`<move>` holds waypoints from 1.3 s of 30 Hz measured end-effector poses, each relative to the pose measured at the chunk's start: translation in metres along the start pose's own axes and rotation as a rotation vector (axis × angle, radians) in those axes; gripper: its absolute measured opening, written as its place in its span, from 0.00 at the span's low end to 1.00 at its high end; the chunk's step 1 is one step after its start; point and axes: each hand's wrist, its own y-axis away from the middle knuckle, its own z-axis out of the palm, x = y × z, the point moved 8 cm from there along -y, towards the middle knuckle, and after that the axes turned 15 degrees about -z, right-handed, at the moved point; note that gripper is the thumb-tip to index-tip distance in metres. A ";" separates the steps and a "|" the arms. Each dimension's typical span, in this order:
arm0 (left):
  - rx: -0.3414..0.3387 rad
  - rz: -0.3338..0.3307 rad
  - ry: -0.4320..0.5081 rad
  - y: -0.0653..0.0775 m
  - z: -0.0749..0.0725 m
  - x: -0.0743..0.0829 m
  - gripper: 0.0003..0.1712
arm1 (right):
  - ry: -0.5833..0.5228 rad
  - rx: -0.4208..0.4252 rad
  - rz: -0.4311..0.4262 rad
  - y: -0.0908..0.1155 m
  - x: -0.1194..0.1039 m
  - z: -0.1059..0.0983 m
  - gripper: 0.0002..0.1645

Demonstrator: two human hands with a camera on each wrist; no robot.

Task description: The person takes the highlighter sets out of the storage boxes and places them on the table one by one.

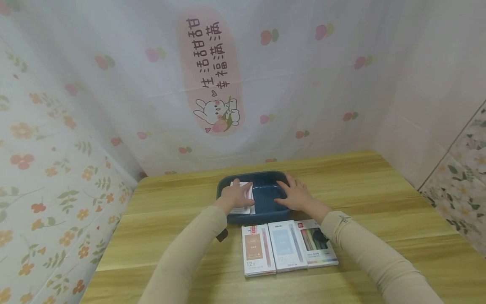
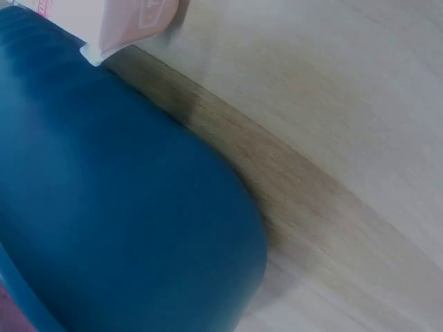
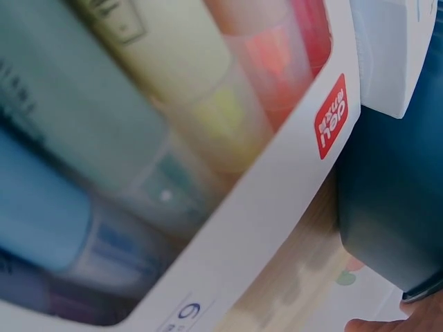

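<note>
Left hand point(image 1: 234, 198), fingers spread and fairly straight, lies over white packets point(image 1: 241, 210) in the left end of one blue bin point(image 1: 265, 204); cannot tell whether it has hold of any, nor the exact packet count. Right hand point(image 1: 297, 196), fingers also spread wide, touches the bin's right rim. Three boxes point(image 1: 289, 247) lie in a row on the wooden table point(image 1: 364, 202), near side of bin, rightmost showing coloured pens point(image 3: 138, 111).

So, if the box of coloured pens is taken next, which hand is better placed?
Probably the right hand: it is nearer the coloured-pen box, at the right rim of the blue tray, and seems empty. The left hand is over white packs, farther away.
</note>
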 end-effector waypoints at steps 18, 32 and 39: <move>-0.036 0.029 0.001 -0.002 0.003 0.001 0.44 | -0.004 0.006 -0.013 0.001 -0.002 -0.002 0.44; 0.025 0.067 -0.031 -0.001 -0.012 0.004 0.44 | 0.003 0.000 -0.011 0.000 -0.001 -0.002 0.43; 0.023 0.085 -0.047 0.002 -0.020 0.003 0.44 | 0.001 0.001 -0.002 0.002 -0.001 -0.003 0.42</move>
